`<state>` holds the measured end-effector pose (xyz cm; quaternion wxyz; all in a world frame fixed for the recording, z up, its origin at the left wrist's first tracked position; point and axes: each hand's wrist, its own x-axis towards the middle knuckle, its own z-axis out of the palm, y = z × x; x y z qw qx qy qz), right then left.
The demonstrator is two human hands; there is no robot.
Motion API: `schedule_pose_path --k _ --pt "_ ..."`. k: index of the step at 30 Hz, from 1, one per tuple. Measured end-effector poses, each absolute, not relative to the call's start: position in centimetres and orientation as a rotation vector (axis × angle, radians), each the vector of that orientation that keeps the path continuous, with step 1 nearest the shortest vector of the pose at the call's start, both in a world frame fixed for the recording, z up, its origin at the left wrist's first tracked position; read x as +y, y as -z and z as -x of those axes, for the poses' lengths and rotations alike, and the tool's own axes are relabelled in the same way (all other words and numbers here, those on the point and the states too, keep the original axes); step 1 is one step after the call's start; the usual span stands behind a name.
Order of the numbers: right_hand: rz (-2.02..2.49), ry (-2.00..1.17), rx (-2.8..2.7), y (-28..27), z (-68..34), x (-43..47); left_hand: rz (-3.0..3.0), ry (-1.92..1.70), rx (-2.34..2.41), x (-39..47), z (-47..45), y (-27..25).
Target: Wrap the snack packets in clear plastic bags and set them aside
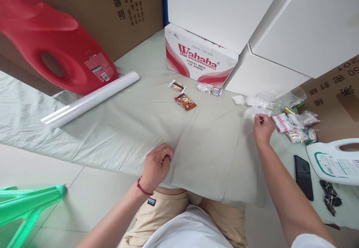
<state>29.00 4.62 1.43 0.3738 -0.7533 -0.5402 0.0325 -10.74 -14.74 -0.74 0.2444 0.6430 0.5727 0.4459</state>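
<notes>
My left hand rests as a loose fist on the cloth near the table's front edge; nothing shows in it. Farther right, my right hand pinches at the edge of a crumpled clear plastic wrapper. Beside that hand lies a heap of small wrapped snacks, among them a pink-and-white packet. Toward the middle of the table are a brown cookie packet and a small snack in a clear and dark wrapper. A small blue-and-white packet lies by the water carton, next to more crumpled plastic.
A Wahaha carton and stacked white boxes stand behind. On the left are a red jug and a white roll. On the right lie a phone, keys and a white jug. A green stool stands below left.
</notes>
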Motion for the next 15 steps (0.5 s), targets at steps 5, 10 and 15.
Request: schedule_pose_path --k 5,10,15 --pt "1.444 -0.984 -1.006 0.0 -20.0 -1.6 -1.527 -1.141 1.323 -10.7 6.1 -2.0" --pt "1.200 -1.060 -1.135 1.0 -16.5 -3.4 -1.232 -1.068 1.189 -3.3 0.4 -1.9" --pt "1.112 -1.018 -1.579 1.7 -17.0 -3.9 -0.928 -0.998 0.806 0.3 0.1 0.9"
